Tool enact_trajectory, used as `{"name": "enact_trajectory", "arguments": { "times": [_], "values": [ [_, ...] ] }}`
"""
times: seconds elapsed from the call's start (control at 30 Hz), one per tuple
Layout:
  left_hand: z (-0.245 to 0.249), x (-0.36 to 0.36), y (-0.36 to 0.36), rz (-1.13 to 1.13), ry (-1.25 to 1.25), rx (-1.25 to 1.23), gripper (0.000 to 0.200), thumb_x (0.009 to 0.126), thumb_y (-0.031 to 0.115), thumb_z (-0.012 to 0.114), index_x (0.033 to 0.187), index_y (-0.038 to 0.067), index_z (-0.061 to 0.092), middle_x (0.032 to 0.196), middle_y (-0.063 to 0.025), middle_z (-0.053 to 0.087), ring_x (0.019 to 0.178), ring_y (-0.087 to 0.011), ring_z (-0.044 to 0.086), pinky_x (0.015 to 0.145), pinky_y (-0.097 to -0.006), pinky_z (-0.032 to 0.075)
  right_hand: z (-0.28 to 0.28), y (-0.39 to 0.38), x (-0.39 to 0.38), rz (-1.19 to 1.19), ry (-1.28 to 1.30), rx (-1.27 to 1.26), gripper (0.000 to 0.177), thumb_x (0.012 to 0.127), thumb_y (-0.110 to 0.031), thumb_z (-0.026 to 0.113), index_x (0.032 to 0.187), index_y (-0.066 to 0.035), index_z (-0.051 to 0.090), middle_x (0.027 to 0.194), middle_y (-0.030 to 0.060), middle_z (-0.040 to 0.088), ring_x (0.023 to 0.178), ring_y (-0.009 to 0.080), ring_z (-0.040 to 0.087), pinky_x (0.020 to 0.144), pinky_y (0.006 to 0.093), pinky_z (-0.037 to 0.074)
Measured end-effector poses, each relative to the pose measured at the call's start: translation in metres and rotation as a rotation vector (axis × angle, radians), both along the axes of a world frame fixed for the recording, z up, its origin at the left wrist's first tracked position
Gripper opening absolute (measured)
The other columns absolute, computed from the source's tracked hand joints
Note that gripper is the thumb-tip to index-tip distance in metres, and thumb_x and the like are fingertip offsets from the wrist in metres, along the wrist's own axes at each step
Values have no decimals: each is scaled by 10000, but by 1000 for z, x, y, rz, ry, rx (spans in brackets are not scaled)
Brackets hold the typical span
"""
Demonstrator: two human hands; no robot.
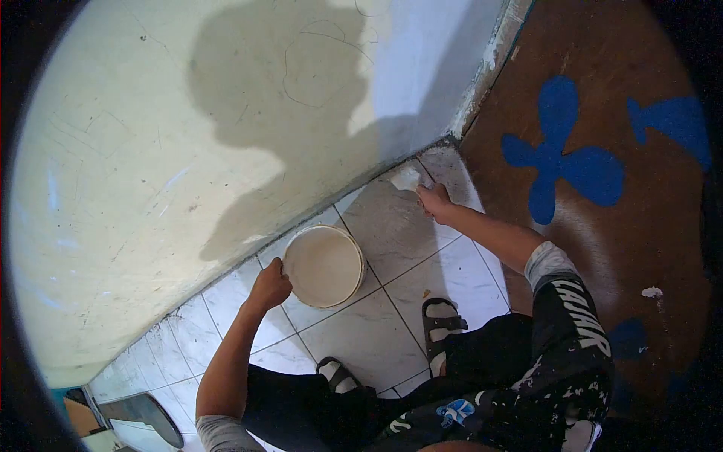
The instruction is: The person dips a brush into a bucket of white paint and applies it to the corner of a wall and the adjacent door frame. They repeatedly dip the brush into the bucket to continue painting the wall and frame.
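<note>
My left hand is closed on the rim of a round bucket that stands on the tiled floor near the wall. A pale, off-white liquid that looks like paint is inside it. My right hand is closed around the handle of what looks like a paintbrush, held out low near the wall's corner. Its head is white, and the fingers hide most of its handle. The cream wall carries scribbled lines, and a whiter strip runs down beside the corner.
A brown panel with blue flower shapes borders the right side. My sandalled feet stand on the white floor tiles just behind the bucket. Some dark-edged objects lie at the lower left.
</note>
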State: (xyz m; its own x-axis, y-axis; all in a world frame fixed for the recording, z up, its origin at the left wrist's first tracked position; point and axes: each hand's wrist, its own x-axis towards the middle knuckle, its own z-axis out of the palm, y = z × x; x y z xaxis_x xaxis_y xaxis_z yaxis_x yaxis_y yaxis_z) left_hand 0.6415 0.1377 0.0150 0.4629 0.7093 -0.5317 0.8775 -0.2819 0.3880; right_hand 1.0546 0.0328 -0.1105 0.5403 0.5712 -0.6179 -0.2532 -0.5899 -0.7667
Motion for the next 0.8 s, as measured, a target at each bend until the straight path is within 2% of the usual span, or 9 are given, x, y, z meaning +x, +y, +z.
{"name": "enact_trajectory", "arguments": {
  "times": [0.1, 0.3, 0.4, 0.63, 0.8],
  "values": [
    [0, 0, 2, -1, 9, -9, 255, 832, 92, 492, 1032, -65, 511, 979, -320, 620, 953, -473, 604, 830, -509, 470, -24, 11, 8, -71, -118, 29, 299, 891, -294, 582, 877, 1, 534, 658, 52, 522, 474, 131, 429, 382, 325, 319],
    [-5, -3, 4, -24, -14, 16, 256, 820, 104, 493, 1014, -61, 517, 966, -317, 621, 945, -479, 601, 826, -509, 469, -8, 28, 18, -63, -29, -20, 304, 880, -288, 600, 780, -3, 570, 614, 51, 517, 422, 150, 418, 368, 332, 297],
    [-2, -2, 4, -7, -28, 9, 248, 816, 106, 493, 1001, -58, 516, 959, -322, 617, 942, -481, 598, 825, -511, 466, -28, 35, 27, -9, -74, 19, 309, 872, -300, 610, 776, -8, 576, 598, 51, 514, 419, 149, 416, 368, 337, 296],
    [-3, -2, 6, -1, -21, -6, 235, 816, 96, 487, 996, -51, 513, 967, -329, 609, 955, -478, 591, 827, -509, 461, -7, 45, 24, 40, -111, -17, 272, 887, -304, 601, 844, -36, 586, 616, 30, 493, 412, 131, 364, 375, 310, 293],
    [0, -1, 5, -2, -20, 18, 227, 829, 139, 499, 957, -48, 497, 957, -319, 600, 963, -472, 583, 811, -497, 463, 21, 30, 32, 4, 45, 113, 206, 913, -279, 570, 862, -79, 566, 638, -1, 484, 462, 84, 386, 384, 267, 285]
  ]
}}
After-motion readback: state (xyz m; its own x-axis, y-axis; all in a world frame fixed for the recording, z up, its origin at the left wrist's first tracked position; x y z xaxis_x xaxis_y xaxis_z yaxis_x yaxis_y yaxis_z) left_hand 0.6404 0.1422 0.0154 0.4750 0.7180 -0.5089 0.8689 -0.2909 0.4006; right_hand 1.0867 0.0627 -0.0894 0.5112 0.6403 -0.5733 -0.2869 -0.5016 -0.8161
